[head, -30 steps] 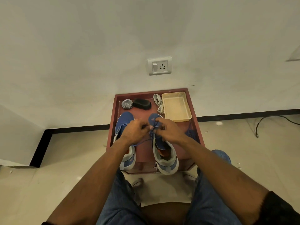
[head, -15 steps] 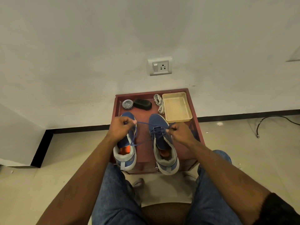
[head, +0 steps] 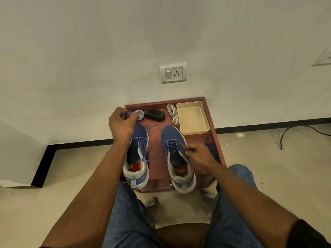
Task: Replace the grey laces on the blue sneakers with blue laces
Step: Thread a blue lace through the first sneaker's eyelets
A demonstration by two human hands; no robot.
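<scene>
Two blue sneakers stand side by side on a dark red low table [head: 155,158], toes towards the wall. The right sneaker [head: 176,154] carries a blue lace [head: 153,127] in its eyelets. My left hand [head: 121,125] is raised above the left sneaker [head: 137,158] and grips one end of that lace, which runs slack across to the right shoe. My right hand [head: 198,153] pinches the lace at the right sneaker's eyelets. A bundle of grey laces [head: 173,114] lies at the back of the table.
A cream plastic tray [head: 192,117] sits at the table's back right. A black brush [head: 155,115] and a round tin [head: 140,115] lie at the back left. More blue lace [head: 209,145] hangs near the right edge. A wall socket [head: 173,73] is above; a cable [head: 302,131] lies on the floor.
My left hand has pulled the lace end up and away to the back left, drawing lace through the right sneaker. My right hand stayed at the eyelets.
</scene>
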